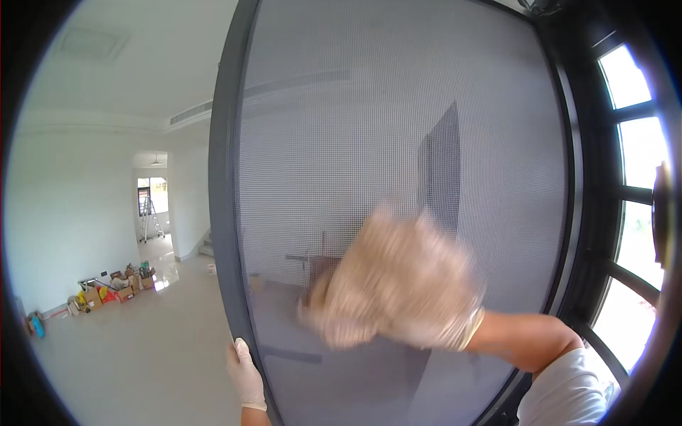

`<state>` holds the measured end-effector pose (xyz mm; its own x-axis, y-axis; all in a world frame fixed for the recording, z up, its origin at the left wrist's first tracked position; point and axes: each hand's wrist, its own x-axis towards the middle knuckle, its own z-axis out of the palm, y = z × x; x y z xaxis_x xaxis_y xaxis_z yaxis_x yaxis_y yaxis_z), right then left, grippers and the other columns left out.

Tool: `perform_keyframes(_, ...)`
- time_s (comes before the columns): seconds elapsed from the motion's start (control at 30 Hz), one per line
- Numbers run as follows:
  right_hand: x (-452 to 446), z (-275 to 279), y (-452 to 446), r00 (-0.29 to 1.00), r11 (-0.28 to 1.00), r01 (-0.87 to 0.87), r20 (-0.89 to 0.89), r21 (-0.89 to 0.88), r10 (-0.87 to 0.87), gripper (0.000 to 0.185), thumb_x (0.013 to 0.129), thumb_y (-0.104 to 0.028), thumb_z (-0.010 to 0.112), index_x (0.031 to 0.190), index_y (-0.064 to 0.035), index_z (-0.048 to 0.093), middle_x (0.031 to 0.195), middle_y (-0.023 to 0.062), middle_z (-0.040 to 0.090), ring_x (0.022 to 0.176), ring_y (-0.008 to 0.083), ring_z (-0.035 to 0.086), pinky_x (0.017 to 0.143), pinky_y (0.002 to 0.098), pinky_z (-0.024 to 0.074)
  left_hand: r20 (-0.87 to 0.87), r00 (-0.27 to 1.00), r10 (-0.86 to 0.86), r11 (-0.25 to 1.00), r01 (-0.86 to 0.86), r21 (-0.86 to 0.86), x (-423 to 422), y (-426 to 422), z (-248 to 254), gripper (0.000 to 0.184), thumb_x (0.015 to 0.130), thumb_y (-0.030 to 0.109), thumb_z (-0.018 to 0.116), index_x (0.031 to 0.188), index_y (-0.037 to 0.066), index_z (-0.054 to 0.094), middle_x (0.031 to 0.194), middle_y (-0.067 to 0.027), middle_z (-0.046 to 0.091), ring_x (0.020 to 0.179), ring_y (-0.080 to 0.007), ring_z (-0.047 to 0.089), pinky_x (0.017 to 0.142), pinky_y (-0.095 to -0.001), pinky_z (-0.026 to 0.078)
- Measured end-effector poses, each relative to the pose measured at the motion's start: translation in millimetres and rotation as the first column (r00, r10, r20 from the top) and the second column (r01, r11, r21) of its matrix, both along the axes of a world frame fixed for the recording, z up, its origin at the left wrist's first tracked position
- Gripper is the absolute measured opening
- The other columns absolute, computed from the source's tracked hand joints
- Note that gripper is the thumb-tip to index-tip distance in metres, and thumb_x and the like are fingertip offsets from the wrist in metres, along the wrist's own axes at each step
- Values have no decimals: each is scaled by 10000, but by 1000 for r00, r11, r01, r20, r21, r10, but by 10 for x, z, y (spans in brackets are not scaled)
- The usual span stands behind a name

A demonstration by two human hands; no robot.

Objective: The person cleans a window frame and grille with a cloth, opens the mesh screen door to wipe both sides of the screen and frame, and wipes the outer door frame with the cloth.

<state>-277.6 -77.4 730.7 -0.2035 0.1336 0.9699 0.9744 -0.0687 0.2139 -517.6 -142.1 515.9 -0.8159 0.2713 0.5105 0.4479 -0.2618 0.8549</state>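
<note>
A large mesh screen point(341, 156) in a dark grey frame point(226, 163) stands upright before me. My left hand point(246, 376), in a pale glove, is closed around the lower left edge of that frame, its thumb on the near face. Across the lower middle of the mesh, my gloved right hand point(437, 291) is smeared by motion. It holds a crumpled beige cloth point(359, 284) against or just in front of the mesh; actual contact is unclear. The right fingers blend into the cloth and cannot be made out singly.
Dark-framed window panes point(636, 153) rise close on the right. Far left, cardboard boxes and clutter point(117, 287) lie along the wall, with a blue bottle point(37, 325) nearby. A stepladder point(148, 216) stands beyond a doorway. Pale glossy floor point(163, 341) lies left of the screen.
</note>
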Motion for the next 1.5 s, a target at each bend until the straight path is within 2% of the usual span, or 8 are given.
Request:
perform_keyframes(0.1,-210,-252,199,602,500,770,-192,396,-775,344,745,-240,657,1026,-53,597,854,87,598,744,227,597,728,392,514,-10,1000,10,999,-10,36,-72,47,-121,453,960,374,430,1029,-61,538,895,-160,623,814,-269,586,749,-353,438)
perform_keyframes(0.17,453,-193,124,770,993,-21,636,119,-60,283,792,-237,582,1009,-55,585,697,52,581,589,177,574,644,362,523,-33,998,49,998,-48,35,-82,57,-124,450,948,389,447,980,-47,554,824,-154,621,750,-273,587,695,-364,443)
perform_keyframes(0.23,766,112,164,473,759,-380,594,-529,650,276,809,-198,530,1014,-18,570,602,30,560,517,182,568,612,370,521,-68,993,96,995,-96,1,-25,4,-103,459,938,409,457,957,-37,563,793,-161,612,724,-286,588,667,-377,447)
perform_keyframes(0.27,806,399,153,627,880,31,695,-474,352,332,834,-189,503,1088,19,551,691,82,595,605,213,600,666,383,526,-100,982,161,985,-154,72,7,74,-134,476,939,433,441,962,-27,563,781,-172,598,705,-293,585,649,-382,448)
perform_keyframes(0.43,1303,2358,759,798,681,-591,193,431,570,560,757,-257,609,1214,36,471,1102,256,541,946,359,587,824,411,484,-40,995,89,996,-88,26,88,40,-31,514,926,491,428,945,-6,558,756,-163,581,688,-310,572,653,-396,445)
perform_keyframes(0.63,622,3351,129,749,694,-661,181,287,638,534,743,-238,610,1231,-49,503,1062,201,613,983,312,599,842,348,462,-30,993,110,994,-110,8,52,-53,-10,509,940,469,345,958,0,542,782,-171,573,701,-322,554,659,-405,433)
perform_keyframes(1.17,-876,-85,-83,641,790,-613,566,-30,519,333,787,-240,606,1018,-2,575,778,114,603,628,238,587,709,408,472,195,820,-538,811,440,385,-193,106,-42,928,878,710,123,1251,-65,470,1210,-108,540,1125,-193,467,1027,-294,294)
perform_keyframes(1.5,26,-2451,157,665,-467,-165,-448,-869,598,424,832,-295,632,1189,-99,515,1078,76,600,973,180,592,827,308,511,139,923,-360,881,286,378,-62,185,-61,748,954,570,236,1319,-66,386,1331,-148,449,1232,-216,412,1070,-313,264)
